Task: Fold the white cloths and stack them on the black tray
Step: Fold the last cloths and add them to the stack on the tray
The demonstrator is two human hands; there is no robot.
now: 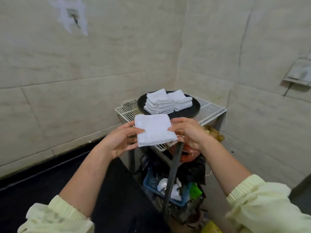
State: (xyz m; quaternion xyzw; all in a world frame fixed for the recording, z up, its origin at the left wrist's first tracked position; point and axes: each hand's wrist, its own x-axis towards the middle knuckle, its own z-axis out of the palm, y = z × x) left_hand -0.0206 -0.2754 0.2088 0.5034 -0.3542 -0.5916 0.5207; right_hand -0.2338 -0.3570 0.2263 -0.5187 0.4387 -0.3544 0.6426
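Two hands, left hand [117,140] and right hand [190,133], are pinching one folded white cloth [154,130] by opposite edges with curled fingers [175,128]. Beyond the fingers, cloth stacks [161,105] are sitting on the black tray [193,109].

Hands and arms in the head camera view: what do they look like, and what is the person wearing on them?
The left hand and the right hand are bare, with no gloves, and no ring or watch shows. The left sleeve and the right sleeve are pale yellow-green, soft and loose. Each ends well short of the wrist in a gathered, ribbed cuff.
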